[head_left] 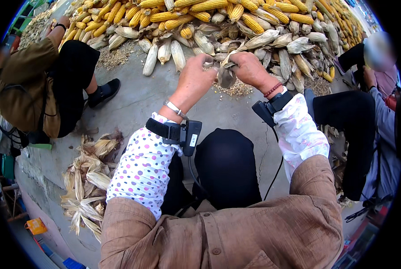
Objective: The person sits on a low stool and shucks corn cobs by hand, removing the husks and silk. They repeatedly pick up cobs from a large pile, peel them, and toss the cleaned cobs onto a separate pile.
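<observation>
A dry, grey-brown corn husk (227, 77) is held up in front of the heap, between my two hands. My right hand (250, 69) is closed, with thumb and fingers pinching the husk's upper part. On the other side, my left hand (196, 78) has its fingers curled in at the husk's edge; what lies within them is too small to make out. Whether an ear sits inside the husk is hidden. Just beyond my hands lie several ears still in pale husks (178, 56), below bare yellow ears (209, 5).
Loose kernels (234, 88) are scattered on the concrete floor (227, 117). Stripped husks (86, 179) lie in a pile to my left. One person (34, 85) sits at the left and another (366, 103) at the right, both close to the heap. My knee (228, 166) is below my hands.
</observation>
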{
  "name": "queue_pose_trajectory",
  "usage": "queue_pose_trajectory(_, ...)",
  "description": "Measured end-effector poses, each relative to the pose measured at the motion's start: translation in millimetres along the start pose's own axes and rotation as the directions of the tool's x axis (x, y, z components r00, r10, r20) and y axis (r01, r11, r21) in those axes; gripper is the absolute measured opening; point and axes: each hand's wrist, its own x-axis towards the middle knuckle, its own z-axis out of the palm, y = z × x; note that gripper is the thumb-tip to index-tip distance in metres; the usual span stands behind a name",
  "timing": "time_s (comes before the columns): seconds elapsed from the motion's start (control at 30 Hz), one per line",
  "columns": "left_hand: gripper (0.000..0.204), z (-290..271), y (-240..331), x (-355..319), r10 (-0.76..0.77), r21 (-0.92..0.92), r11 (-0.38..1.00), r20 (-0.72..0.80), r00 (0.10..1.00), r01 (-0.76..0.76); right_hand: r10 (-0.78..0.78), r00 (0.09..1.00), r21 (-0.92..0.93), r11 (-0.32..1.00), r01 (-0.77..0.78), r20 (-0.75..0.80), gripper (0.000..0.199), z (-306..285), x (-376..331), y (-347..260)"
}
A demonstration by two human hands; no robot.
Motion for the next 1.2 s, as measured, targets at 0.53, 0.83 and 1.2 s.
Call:
queue_pose_trajectory(0.53, 0.022, 32.1, -8.4, 9.7, -0.065, -0.545, 0.838, -0.144, 0.987, -0.025, 0.337, 0.887, 0.288, 0.925, -0.249, -0.315, 0.022, -39.7, -33.4, -52.3)
queue_pose_trajectory(0.83, 0.015, 29.1, 5.5, 3.4, -0.056, -0.576, 0.815, 0.023, 0.998, 0.059, 0.495, 0.869, 0.877, 0.428, -0.219, -0.024, 0.022, 4.4, -12.1, -42.1)
queue_pose_trajectory(1.2, 0.019, 15.6, 0.8, 8.8, -0.057, -0.627, 0.779, -0.019, 0.998, 0.033, 0.491, 0.868, 0.979, 0.202, -0.033, -0.072, 0.013, 18.3, 0.7, -55.7)
